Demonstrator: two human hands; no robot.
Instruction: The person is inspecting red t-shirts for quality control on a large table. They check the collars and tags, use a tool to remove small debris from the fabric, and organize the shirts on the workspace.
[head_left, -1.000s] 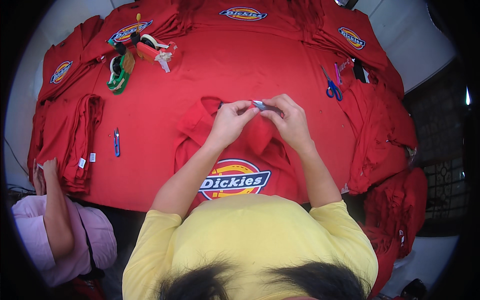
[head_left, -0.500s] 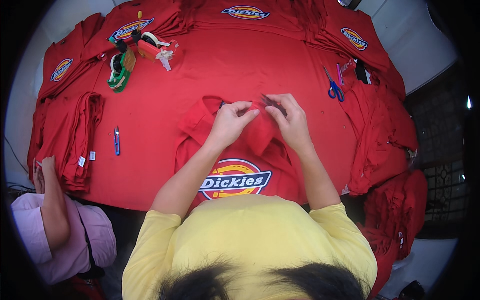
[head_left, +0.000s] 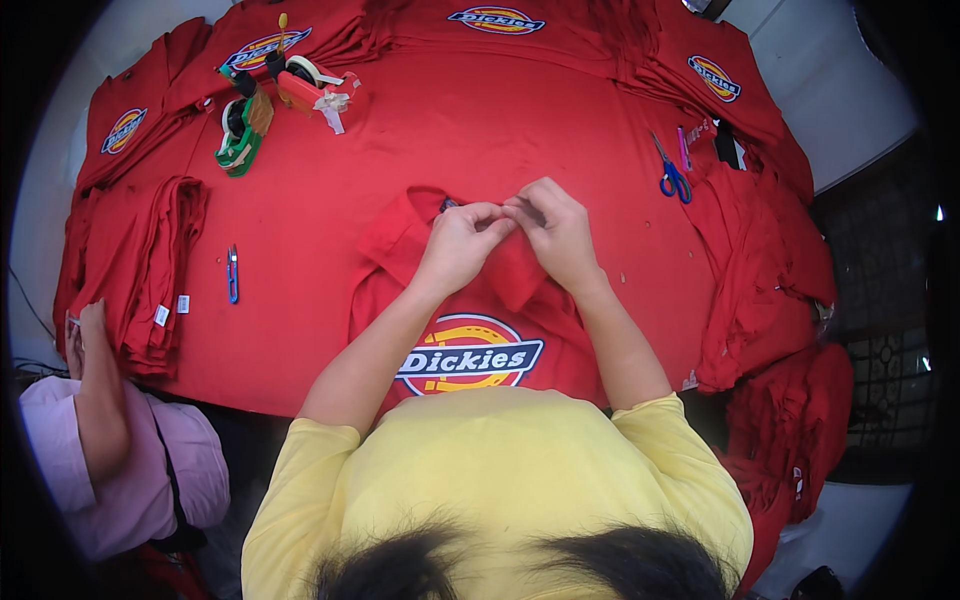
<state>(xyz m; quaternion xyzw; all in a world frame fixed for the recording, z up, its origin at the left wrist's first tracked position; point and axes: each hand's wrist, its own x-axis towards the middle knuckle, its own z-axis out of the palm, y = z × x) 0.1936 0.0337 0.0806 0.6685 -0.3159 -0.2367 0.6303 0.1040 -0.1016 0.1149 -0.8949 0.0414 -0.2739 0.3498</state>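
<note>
Frame centre: red cotton shirt with an oval chest emblem [head_left: 470, 300] lies flat on the red-draped table [head_left: 560, 130], collar away from you. Your left hand [head_left: 458, 245] and right hand [head_left: 555, 232] pinch its collar, fingertips touching, steadying the fabric. Blue-handled scissors [head_left: 672, 178] lie upper right.

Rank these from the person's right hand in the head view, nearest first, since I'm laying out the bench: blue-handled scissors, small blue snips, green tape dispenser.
From the right hand:
1. Blue-handled scissors, up and to its right.
2. Small blue snips, well across to the left.
3. Green tape dispenser, far upper left.
</note>
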